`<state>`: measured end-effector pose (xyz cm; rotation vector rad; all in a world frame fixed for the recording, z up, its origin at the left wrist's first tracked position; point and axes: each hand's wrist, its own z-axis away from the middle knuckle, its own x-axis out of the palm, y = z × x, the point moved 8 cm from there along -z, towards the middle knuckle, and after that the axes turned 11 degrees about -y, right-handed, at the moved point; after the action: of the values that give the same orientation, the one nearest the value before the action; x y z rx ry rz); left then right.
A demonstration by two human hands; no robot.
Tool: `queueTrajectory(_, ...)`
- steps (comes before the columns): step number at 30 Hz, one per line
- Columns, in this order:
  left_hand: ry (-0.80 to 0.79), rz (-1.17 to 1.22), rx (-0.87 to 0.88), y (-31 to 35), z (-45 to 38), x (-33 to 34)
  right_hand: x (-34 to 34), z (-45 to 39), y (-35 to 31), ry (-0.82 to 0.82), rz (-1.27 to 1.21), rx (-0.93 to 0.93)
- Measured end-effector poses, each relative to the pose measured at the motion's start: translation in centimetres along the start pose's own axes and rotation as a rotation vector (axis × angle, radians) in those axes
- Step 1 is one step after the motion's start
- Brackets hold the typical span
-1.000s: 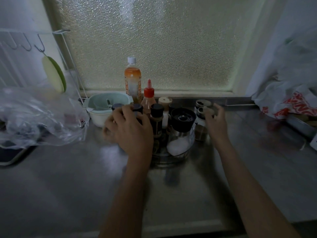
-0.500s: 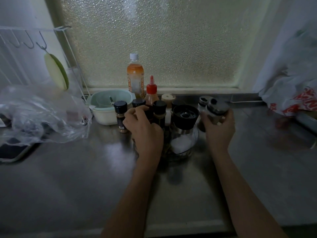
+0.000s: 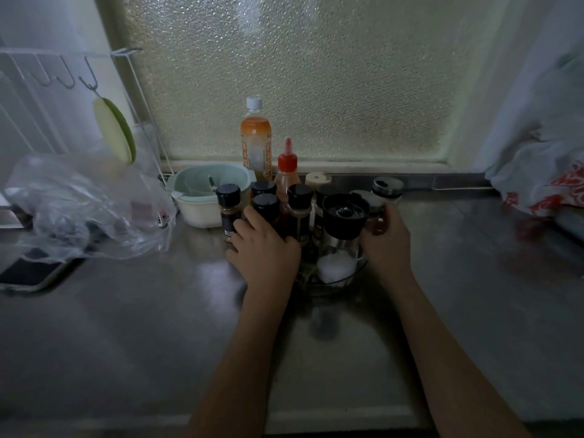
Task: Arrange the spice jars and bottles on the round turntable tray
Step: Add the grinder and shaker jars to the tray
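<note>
1. Two bare hands work at a crowded cluster on the grey steel counter (image 3: 126,327); the right hand (image 3: 384,248) is wrapped around a small clear glass jar with a grey flip lid (image 3: 386,192), held at the right edge of the round clear turntable tray (image 3: 341,281). Whether its base already sits on the tray I cannot tell.
2. That jar looks light, rigid and breakable; smooth glass may slip, so a hold round the body below the lid seems soundest.
3. Resting low among the dark-capped brown spice bottles, the left hand (image 3: 267,252) has its fingers curled around the front one (image 3: 266,205); how firmly it grips I cannot tell.
4. Standing on the tray's near side, the big glass grinder with a black top and white salt inside (image 3: 343,229) is probably the heaviest piece and top-heavy; take it by the glass waist, not the cap.
5. One dark-capped bottle (image 3: 228,213) stands to the left on the counter, apparently off the tray, beside the pale green bowl (image 3: 208,194).
6. Behind, the tall orange plastic bottle with a white cap (image 3: 256,140) and the red-nozzled squeeze bottle (image 3: 287,172) would flex under a hard squeeze; hold them gently, mid-body.
</note>
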<state>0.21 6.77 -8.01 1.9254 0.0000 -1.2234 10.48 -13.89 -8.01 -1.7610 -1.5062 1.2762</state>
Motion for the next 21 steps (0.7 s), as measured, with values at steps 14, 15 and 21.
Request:
queueTrajectory(14,0.260,0.337,0.634,5.2,2.2,-2.9,0.7,-0.6,1.1,-0.041,-0.274,0.076)
queueTrajectory(15,0.262,0.308,0.649,5.4,2.2,-2.7,0.7,-0.5,1.0,-0.041,-0.273,0.078)
queueTrajectory(21,0.108,0.259,0.780,6.5,2.4,-1.2,1.0,-0.4,1.6,-0.035,-0.336,0.130)
